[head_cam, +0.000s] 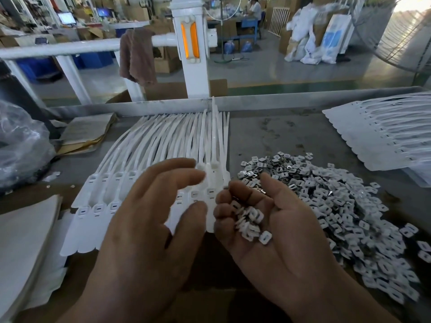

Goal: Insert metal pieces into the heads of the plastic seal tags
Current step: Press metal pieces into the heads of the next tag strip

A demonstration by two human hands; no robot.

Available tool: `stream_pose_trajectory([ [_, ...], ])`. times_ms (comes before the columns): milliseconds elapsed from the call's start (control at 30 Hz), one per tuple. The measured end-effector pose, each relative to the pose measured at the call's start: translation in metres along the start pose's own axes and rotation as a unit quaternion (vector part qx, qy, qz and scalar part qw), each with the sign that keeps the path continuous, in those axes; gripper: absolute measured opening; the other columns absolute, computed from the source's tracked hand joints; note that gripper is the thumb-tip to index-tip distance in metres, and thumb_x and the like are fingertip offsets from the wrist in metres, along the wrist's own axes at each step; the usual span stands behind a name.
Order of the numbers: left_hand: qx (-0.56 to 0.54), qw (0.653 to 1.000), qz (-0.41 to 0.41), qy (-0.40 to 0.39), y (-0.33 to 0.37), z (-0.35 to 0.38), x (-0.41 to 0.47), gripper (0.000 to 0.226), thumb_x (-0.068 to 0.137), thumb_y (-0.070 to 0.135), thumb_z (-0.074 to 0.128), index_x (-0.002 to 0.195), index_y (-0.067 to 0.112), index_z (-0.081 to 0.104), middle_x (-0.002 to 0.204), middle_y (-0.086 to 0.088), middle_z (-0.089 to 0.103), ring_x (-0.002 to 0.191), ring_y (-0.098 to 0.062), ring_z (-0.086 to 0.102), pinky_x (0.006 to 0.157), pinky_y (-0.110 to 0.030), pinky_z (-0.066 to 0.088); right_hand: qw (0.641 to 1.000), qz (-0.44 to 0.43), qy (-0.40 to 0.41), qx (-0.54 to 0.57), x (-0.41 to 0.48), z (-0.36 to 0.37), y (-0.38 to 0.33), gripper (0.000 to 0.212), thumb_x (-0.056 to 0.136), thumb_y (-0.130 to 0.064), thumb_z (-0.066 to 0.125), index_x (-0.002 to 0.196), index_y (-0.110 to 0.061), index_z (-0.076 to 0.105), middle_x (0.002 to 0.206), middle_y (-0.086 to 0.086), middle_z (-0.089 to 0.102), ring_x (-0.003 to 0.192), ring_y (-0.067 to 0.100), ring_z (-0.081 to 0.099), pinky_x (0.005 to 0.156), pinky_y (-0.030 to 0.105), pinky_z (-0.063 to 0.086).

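White seal tags (130, 159) fan across the centre-left, a big pile of metal pieces (338, 201) lies at right, and a stack of tags (384, 134) sits upper right; with so many pieces loose, much likely remains. The left hand (149, 220) hovers over the tag heads, fingers loosely spread and empty; the right hand (279, 229), palm up, cups a handful (249, 220) of pieces.

Single wide-angle head-worn view, facing forward and down from above the grey worktable (291, 136), close over the left hand (149, 220) and right hand (279, 229) at bottom centre, near enough to show single metal pieces (250, 221) in the right palm, workshop floor (268, 66) far along the top.
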State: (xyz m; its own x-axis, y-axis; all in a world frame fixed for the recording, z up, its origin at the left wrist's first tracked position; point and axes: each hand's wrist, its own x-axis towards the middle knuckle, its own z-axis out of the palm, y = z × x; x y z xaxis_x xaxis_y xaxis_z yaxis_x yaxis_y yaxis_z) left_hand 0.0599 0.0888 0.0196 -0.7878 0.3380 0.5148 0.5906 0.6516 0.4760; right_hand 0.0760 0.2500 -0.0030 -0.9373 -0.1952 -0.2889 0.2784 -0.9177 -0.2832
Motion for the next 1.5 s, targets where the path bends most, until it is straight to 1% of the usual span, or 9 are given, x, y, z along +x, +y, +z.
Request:
stream_pose_trajectory([
  [133, 0.04, 0.998, 0.011, -0.049, 0.009, 0.017, 0.004, 0.036, 0.083, 0.053, 0.051, 0.111, 0.036, 0.066, 0.138, 0.012, 0.048, 0.126, -0.008, 0.046, 0.09, -0.034, 0.05, 0.999, 0.019, -0.027, 0.013, 0.0, 0.0, 0.0, 0.049, 0.084, -0.045, 0.06, 0.104, -0.001, 0.064, 0.096, 0.022, 0.065, 0.082, 0.032, 0.067, 0.078, 0.037, 0.052],
  [267, 0.082, 0.993, 0.01, -0.087, 0.009, 0.03, 0.007, 0.04, 0.084, 0.048, 0.044, 0.11, 0.03, 0.068, 0.138, 0.0, 0.052, 0.125, -0.021, 0.05, 0.092, -0.051, 0.049, 0.999, 0.026, -0.023, 0.0, 0.0, 0.001, -0.002, 0.05, 0.083, -0.047, 0.057, 0.099, -0.001, 0.066, 0.099, 0.022, 0.064, 0.086, 0.033, 0.067, 0.096, 0.041, 0.045],
  [367, 0.091, 0.993, 0.004, -0.082, 0.008, 0.031, 0.008, 0.035, 0.086, 0.042, 0.043, 0.102, 0.028, 0.071, 0.132, 0.001, 0.057, 0.119, -0.021, 0.055, 0.092, -0.047, 0.049, 1.0, 0.018, 0.006, 0.006, 0.001, 0.001, 0.0, 0.055, 0.083, -0.047, 0.06, 0.114, -0.002, 0.062, 0.111, 0.022, 0.059, 0.097, 0.033, 0.06, 0.095, 0.04, 0.046],
  [700, 0.02, 0.996, -0.05, -0.076, 0.002, 0.03, 0.008, 0.011, 0.077, 0.046, 0.057, 0.078, 0.035, 0.056, 0.109, 0.032, 0.049, 0.096, 0.011, 0.051, 0.069, -0.008, 0.038, 0.999, 0.033, -0.03, 0.007, 0.0, 0.003, 0.004, 0.045, 0.09, -0.032, 0.056, 0.113, 0.006, 0.064, 0.089, 0.022, 0.067, 0.069, 0.029, 0.069, 0.061, 0.032, 0.059],
  [833, -0.001, 0.996, -0.066, -0.058, 0.002, 0.03, 0.008, 0.013, 0.073, 0.046, 0.061, 0.072, 0.034, 0.057, 0.105, 0.031, 0.054, 0.093, 0.013, 0.053, 0.072, 0.0, 0.036, 0.997, 0.042, -0.069, 0.003, 0.002, 0.0, 0.006, 0.032, 0.091, -0.021, 0.053, 0.09, 0.006, 0.07, 0.083, 0.018, 0.067, 0.069, 0.024, 0.069, 0.062, 0.031, 0.059],
  [967, -0.019, 0.998, -0.068, 0.008, 0.003, 0.027, 0.008, 0.018, 0.075, 0.053, 0.059, 0.073, 0.036, 0.059, 0.094, 0.028, 0.057, 0.09, 0.016, 0.053, 0.069, 0.002, 0.037, 0.995, 0.025, -0.052, -0.077, 0.007, -0.005, 0.01, 0.025, 0.075, -0.018, 0.069, 0.09, 0.001, 0.074, 0.092, 0.017, 0.067, 0.082, 0.025, 0.068, 0.079, 0.036, 0.056],
  [1067, 0.012, 0.998, -0.056, 0.039, 0.005, 0.024, 0.008, 0.028, 0.084, 0.064, 0.051, 0.075, 0.039, 0.056, 0.09, 0.026, 0.057, 0.09, 0.018, 0.05, 0.064, -0.001, 0.04, 0.99, 0.029, -0.019, -0.139, 0.009, -0.008, 0.012, 0.046, 0.07, -0.022, 0.07, 0.106, 0.006, 0.071, 0.088, 0.016, 0.066, 0.07, 0.024, 0.064, 0.063, 0.033, 0.053],
  [1200, 0.011, 0.999, -0.033, 0.019, 0.004, 0.021, 0.008, 0.013, 0.082, 0.05, 0.05, 0.08, 0.039, 0.056, 0.081, 0.026, 0.057, 0.088, 0.014, 0.053, 0.077, 0.0, 0.038, 0.979, 0.039, -0.016, -0.2, 0.001, -0.004, 0.01, 0.017, 0.088, -0.028, 0.063, 0.085, -0.011, 0.066, 0.07, 0.005, 0.057, 0.043, 0.011, 0.044, 0.037, 0.019, 0.029],
  [1500, -0.022, 0.998, -0.055, -0.028, 0.002, 0.012, 0.009, 0.004, 0.079, 0.039, 0.061, 0.083, 0.041, 0.06, 0.093, 0.031, 0.06, 0.088, 0.013, 0.056, 0.073, 0.002, 0.037, 0.955, -0.006, -0.008, -0.297, -0.007, -0.002, 0.01, 0.017, 0.094, -0.025, 0.058, 0.083, -0.012, 0.059, 0.063, 0.007, 0.053, 0.035, 0.011, 0.032, 0.034, 0.015, 0.022],
])
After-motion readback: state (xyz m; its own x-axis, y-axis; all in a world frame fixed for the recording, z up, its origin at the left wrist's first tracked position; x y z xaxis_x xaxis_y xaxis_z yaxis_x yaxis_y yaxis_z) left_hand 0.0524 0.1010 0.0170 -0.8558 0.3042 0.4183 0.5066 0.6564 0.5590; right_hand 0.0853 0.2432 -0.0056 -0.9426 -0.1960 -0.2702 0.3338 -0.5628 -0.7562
